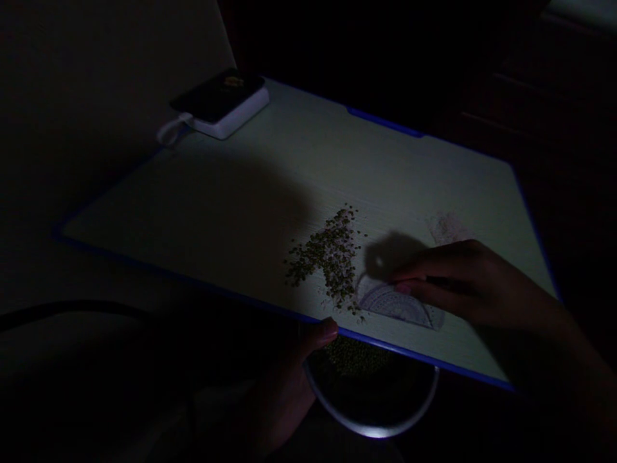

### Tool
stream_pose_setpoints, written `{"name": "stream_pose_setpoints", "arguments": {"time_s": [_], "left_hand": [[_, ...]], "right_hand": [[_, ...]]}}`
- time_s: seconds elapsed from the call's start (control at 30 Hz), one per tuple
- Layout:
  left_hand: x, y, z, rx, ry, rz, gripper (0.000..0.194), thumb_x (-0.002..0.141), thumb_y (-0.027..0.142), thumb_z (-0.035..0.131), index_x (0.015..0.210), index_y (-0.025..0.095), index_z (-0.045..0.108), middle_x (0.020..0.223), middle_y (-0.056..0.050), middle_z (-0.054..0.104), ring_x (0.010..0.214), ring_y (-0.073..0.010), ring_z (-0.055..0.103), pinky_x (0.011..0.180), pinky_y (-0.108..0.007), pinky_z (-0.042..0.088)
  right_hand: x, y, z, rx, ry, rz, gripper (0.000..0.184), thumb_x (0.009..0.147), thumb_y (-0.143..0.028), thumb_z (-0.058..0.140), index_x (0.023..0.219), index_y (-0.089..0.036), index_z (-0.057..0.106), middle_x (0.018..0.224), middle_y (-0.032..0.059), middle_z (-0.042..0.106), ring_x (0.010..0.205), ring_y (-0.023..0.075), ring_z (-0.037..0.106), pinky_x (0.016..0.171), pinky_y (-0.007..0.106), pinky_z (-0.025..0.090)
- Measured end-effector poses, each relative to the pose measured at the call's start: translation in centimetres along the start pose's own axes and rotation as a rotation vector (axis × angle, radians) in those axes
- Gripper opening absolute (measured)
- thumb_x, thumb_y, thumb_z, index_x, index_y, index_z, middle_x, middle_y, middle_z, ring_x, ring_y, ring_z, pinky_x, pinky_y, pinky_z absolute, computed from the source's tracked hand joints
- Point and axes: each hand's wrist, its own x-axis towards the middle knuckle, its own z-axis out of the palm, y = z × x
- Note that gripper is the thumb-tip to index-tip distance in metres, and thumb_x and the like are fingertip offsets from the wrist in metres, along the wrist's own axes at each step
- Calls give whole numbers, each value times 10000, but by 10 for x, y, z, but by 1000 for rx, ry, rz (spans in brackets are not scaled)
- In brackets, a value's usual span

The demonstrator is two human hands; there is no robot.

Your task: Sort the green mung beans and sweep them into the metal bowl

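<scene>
My right hand (457, 286) rests its fingertips on a clear plastic protractor (398, 303), which lies flat on a white board (409, 173) with a blue edge. A loose heap of small green seeds (330, 257) lies just left of the protractor, touching its corner. My left hand (289, 386) grips the board's near blue edge (308, 318), with the thumb over the rim. Under that edge is a round bowl (371, 429) holding more green seeds (357, 357). Part of the bowl is hidden by the board.
A black-topped white power bank (219, 105) with a white cable loop (168, 130) sits at the board's far left corner. A faint pinkish smear (448, 227) marks the board beyond my right hand. The surroundings are dark, with dark furniture at the right.
</scene>
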Motion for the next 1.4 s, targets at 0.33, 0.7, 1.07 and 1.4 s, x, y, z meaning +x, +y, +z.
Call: {"name": "stream_pose_setpoints", "arguments": {"time_s": [0.33, 0.7, 1.07, 1.4], "left_hand": [[0, 2, 2, -1, 6, -7, 487, 898, 261, 757, 1375, 182, 701, 1285, -112, 815, 1402, -356, 607, 1240, -529, 354], [-1, 2, 3, 45, -27, -1, 363, 912, 287, 729, 1254, 178, 782, 1242, -100, 833, 1370, -364, 631, 1231, -537, 357], [-1, -1, -1, -13, 3, -2, 537, 938, 254, 694, 1471, 212, 638, 1325, -105, 800, 1386, -349, 622, 1245, -538, 340], [-1, 1, 0, 2, 13, 3, 569, 924, 250, 716, 1482, 192, 624, 1303, -116, 808, 1384, -355, 621, 1235, -533, 354]], "right_hand": [[1, -4, -2, 38, -23, -20, 204, 1050, -291, 632, 1050, -164, 792, 903, 48, 844, 741, 111, 789, 676, 188, 564], [1, -3, 0, 108, -99, -24, 266, 1068, -322, 601, 1058, -142, 796, 902, 68, 840, 757, 108, 785, 696, 176, 554], [-2, -4, -1, 118, -113, -14, 231, 1056, -307, 619, 1051, -159, 797, 901, 60, 840, 750, 116, 786, 684, 187, 549], [-5, 0, -4, 19, -13, 21, 200, 1037, -294, 647, 1047, -162, 797, 857, 43, 842, 661, 106, 770, 604, 183, 540]]}}
